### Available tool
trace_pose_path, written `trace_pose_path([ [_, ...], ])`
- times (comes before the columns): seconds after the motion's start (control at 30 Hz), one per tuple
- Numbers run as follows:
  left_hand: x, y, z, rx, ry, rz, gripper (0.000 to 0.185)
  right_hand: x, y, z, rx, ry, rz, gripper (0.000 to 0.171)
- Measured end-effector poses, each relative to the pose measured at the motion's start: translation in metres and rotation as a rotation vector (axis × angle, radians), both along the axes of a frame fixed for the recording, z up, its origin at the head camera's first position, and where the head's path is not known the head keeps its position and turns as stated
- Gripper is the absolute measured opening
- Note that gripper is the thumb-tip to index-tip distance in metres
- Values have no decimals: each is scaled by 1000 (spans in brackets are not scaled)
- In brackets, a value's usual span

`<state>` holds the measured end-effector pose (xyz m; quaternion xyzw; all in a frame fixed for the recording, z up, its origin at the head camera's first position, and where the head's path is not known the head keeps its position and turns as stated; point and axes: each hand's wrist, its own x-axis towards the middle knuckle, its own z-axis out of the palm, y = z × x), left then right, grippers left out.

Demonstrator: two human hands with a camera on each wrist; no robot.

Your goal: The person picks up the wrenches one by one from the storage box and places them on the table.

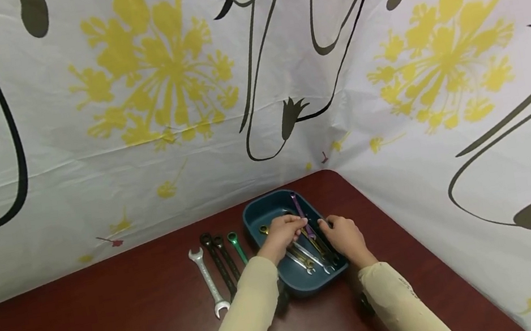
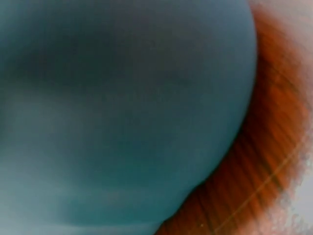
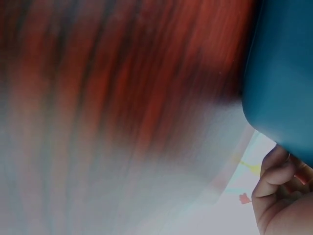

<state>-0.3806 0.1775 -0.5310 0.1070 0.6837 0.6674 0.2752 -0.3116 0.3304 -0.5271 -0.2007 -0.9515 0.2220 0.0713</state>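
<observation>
Left hand (image 1: pixel 284 232) and right hand (image 1: pixel 345 237) at blue tray (image 1: pixel 289 272)

Tray sits near the surface's (image 1: pixel 114 325) far right corner, several wrenches (image 1: pixel 312 258) lying inside. Left grip — fingertips together at the purple wrench (image 1: pixel 296 203); can't tell if clamped on it. Right grip — clamped on tray's right rim. Left of tray, in a row: silver wrench (image 1: pixel 209 282), two dark wrenches (image 1: pixel 219 265), green wrench (image 1: pixel 237 247).

Flowered cloth (image 1: pixel 214 99) behind reddish-brown table (image 1: pixel 114 325)
</observation>
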Motion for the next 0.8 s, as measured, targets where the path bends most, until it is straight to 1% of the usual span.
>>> trace_pose_path([
  [0.13, 0, -5, -2, -21, -12, 4, 21, 0, -6, -5, -19, -1, 5, 38],
  [0.2, 1, -7, -3, -18, -26, 18, 20, 0, -7, -7, -28, -1, 11, 37],
  [0.3, 2, -10, 1, 4, -48, 22, 20, 1, -6, -10, -37, -2, 17, 37],
  [0.37, 3, -13, 7, 23, -56, 19, 19, 1, -4, -10, -39, 2, 15, 37],
  [0.53, 1, -27, 27, 61, -38, 13, 17, 1, 1, -7, -44, 9, 14, 38],
  [0.63, -2, -42, 39, 75, -37, 4, 17, 2, 3, -5, -50, 4, 26, 38],
  [0.8, -4, -73, 56, 67, -33, -10, 19, 2, 4, -1, -55, 3, 56, 40],
])
